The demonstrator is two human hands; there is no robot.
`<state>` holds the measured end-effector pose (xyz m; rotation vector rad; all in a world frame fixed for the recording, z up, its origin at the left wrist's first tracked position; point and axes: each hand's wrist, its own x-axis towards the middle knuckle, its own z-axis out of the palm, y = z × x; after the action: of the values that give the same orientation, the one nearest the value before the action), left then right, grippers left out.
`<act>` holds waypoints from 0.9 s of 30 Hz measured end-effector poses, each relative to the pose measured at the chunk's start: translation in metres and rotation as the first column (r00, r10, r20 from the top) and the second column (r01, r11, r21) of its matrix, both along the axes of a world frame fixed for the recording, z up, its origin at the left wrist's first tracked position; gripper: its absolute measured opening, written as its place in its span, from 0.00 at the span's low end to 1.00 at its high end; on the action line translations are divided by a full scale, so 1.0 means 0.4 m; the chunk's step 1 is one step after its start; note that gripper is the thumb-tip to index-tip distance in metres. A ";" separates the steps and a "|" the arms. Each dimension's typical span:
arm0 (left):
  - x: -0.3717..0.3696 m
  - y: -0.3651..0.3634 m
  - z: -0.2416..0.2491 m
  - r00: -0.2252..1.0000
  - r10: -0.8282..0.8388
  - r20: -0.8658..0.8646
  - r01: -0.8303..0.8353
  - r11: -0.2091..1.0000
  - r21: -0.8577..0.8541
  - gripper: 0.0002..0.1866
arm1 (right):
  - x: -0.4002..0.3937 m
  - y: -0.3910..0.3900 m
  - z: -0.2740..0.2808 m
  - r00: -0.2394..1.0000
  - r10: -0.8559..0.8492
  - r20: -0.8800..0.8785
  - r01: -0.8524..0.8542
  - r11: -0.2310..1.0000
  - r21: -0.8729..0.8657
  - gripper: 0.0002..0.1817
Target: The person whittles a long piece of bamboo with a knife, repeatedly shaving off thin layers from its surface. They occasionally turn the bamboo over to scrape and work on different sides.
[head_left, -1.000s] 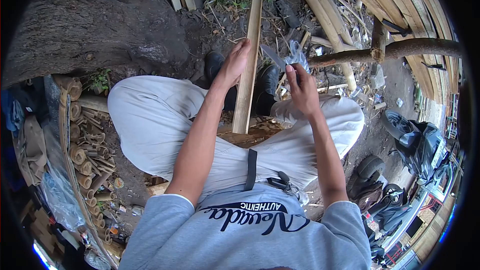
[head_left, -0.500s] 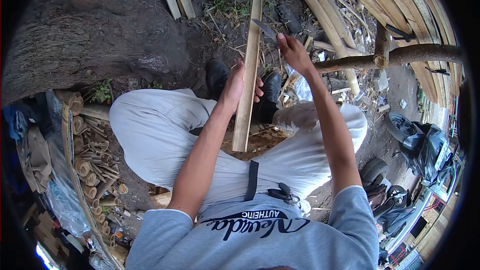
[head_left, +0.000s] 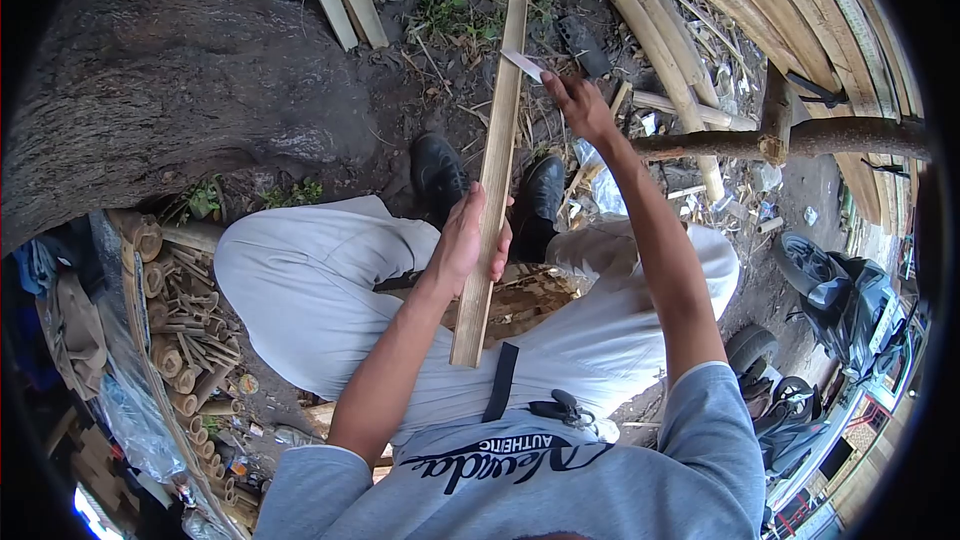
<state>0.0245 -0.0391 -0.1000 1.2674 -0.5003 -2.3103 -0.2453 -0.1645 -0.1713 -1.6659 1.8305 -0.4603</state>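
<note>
A long split bamboo strip (head_left: 490,190) runs from near my lap up past the top of the view. My left hand (head_left: 467,240) is closed round its lower part, thumb on the near side and fingertips showing at the right edge. In my right hand (head_left: 582,106) is a knife, gripped by its handle, which the fingers mostly hide. The knife's blade (head_left: 522,66) points up and left and lies across the strip, seemingly touching it. Beneath the strip's lower end is a piece of wood (head_left: 520,302) between my legs.
A thick tree trunk (head_left: 180,90) lies at the left. Bamboo stalks (head_left: 175,355) are stacked at lower left. Long bamboo strips (head_left: 760,0) lean at upper right over a wooden pole (head_left: 740,140). A motorbike (head_left: 850,310) stands at the right.
The bamboo strip has slid down toward my lap, with my left hand lower on the view. The knife blade has turned and now shows a bright face against the strip.
</note>
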 end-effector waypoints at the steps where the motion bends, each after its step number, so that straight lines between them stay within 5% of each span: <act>1: 0.000 0.000 -0.001 1.000 -0.003 0.000 0.003 1.000 0.001 0.33 | 0.001 0.011 0.001 1.000 0.021 0.006 -0.021 1.000 0.020 0.40; 6: -0.011 0.002 0.004 0.997 -0.019 0.077 0.021 0.999 -0.031 0.32 | 0.011 0.090 0.056 0.993 0.114 0.008 -0.114 0.993 -0.019 0.35; 8: -0.012 0.005 0.002 0.996 -0.022 0.086 0.026 0.999 -0.043 0.32 | 0.009 0.115 0.062 0.990 0.140 -0.027 -0.135 0.983 0.126 0.33; 13: -0.005 0.006 -0.007 0.993 -0.027 0.115 0.035 0.997 -0.064 0.33 | 0.039 0.198 0.106 0.990 0.136 0.045 -0.143 0.972 0.185 0.31; 18: 0.004 0.005 -0.031 1.000 -0.011 0.010 0.012 1.000 -0.021 0.35 | 0.040 0.220 0.111 0.978 0.193 0.081 -0.202 0.970 0.135 0.35; 20: 0.002 0.004 -0.031 1.000 -0.013 -0.016 0.013 1.000 -0.021 0.37 | 0.039 0.178 0.131 0.981 -0.032 0.191 0.010 0.993 0.117 0.36; 27: -0.009 0.017 -0.043 0.997 -0.011 -0.081 0.003 0.996 -0.094 0.41 | 0.017 -0.006 0.049 0.996 0.081 -0.039 -0.079 0.996 0.051 0.39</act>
<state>0.0207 -0.0322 -0.1174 1.1248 -0.5783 -2.3052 -0.2386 -0.1668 -0.1517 -1.7192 1.7821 -0.3464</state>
